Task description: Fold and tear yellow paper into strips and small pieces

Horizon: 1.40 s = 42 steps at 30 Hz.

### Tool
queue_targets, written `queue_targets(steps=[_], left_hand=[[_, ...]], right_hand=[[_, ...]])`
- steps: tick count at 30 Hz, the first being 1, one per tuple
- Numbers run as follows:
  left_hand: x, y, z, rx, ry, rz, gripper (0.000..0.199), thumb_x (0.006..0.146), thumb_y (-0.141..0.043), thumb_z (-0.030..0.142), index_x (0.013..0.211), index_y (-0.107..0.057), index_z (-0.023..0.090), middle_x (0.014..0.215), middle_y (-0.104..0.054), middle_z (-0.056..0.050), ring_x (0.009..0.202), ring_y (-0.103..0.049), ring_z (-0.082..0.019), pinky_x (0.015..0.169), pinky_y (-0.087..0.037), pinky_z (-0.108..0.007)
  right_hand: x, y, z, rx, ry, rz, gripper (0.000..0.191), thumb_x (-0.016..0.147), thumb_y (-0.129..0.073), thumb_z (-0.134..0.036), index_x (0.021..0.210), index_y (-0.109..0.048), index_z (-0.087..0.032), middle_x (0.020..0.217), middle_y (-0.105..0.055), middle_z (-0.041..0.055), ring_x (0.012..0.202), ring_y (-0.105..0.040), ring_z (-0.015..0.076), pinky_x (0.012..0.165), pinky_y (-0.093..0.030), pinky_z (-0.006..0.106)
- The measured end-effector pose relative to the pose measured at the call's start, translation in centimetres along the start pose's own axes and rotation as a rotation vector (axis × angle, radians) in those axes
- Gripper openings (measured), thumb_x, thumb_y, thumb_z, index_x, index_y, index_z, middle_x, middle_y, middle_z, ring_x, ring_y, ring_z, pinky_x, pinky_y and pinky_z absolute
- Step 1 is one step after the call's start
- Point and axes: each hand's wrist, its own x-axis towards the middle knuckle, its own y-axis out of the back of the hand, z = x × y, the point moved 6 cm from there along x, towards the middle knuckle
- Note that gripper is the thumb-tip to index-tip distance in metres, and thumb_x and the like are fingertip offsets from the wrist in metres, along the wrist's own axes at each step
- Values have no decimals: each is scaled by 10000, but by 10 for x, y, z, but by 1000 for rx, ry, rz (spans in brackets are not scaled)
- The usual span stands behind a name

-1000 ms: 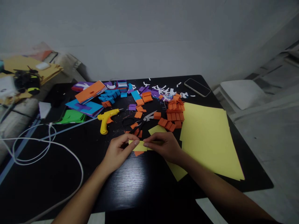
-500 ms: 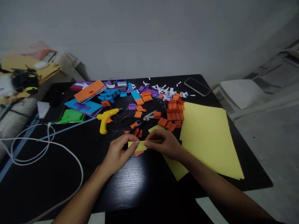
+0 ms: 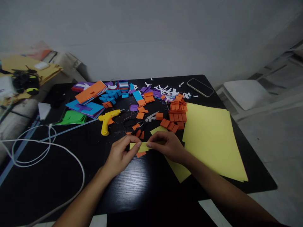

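Note:
A small folded strip of yellow paper (image 3: 142, 147) is pinched between both hands above the black table. My left hand (image 3: 121, 153) grips its left part between thumb and fingers. My right hand (image 3: 167, 145) pinches it farther right, its fingers hiding that end. An orange paper scrap (image 3: 141, 154) lies just under the strip. Beneath my right hand and wrist is a loose yellow sheet (image 3: 179, 171). Scissors (image 3: 150, 118) with dark handles rest beyond my hands among orange paper pieces (image 3: 140, 115).
A yellow glue gun (image 3: 107, 121) lies left of the scissors. Large yellow sheets (image 3: 210, 138) cover the table's right side, with a phone (image 3: 200, 87) behind. Folded orange pieces (image 3: 178, 112), a green paper stack (image 3: 73, 117) and a white cable (image 3: 71, 153) also lie there.
Almost nothing differs. Both hands keep their pinch on the yellow strip, with only a very slight shift of the fingers and the view.

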Motion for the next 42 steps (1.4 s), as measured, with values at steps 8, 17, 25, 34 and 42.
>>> queue_targets(steps=[8,17,25,34,42], left_hand=[[0,0,-4,-12,38,-21,91,993,-628,252,956,-697,205,866,-730,-14,761,-668,-147,698,-506,-245],[-2,-3,-2,-11,8,-53,76,998,-623,242,973,-684,204,877,-723,-21,798,-679,-155,742,-520,-253],[-3,-12,0,-17,-13,-187,94,1004,-606,249,983,-688,207,860,-710,-12,755,-660,-141,698,-508,-235],[-1,-9,-10,-261,223,-69,222,948,-686,321,1138,-643,214,825,-689,13,696,-642,-138,630,-508,-229],[0,-18,-10,-339,270,-140,250,918,-694,335,733,-624,182,605,-605,28,536,-539,-111,513,-421,-219]], right_hand=[[1,3,-1,-144,20,-15,200,774,-855,-371,848,-778,-201,808,-763,26,778,-705,203,728,-530,310],[0,-2,1,-4,-17,-79,304,781,-850,-495,780,-765,-203,744,-741,15,690,-677,172,668,-523,283],[-3,-7,4,-235,-9,-236,148,822,-768,-312,788,-757,-168,636,-656,-21,575,-537,110,530,-364,223],[0,-7,8,-9,-81,-120,262,790,-819,-417,743,-734,-173,671,-665,-11,600,-557,122,569,-398,241],[-1,-11,12,187,-127,13,336,720,-888,-481,734,-742,-179,664,-652,-19,598,-534,115,571,-366,248]])
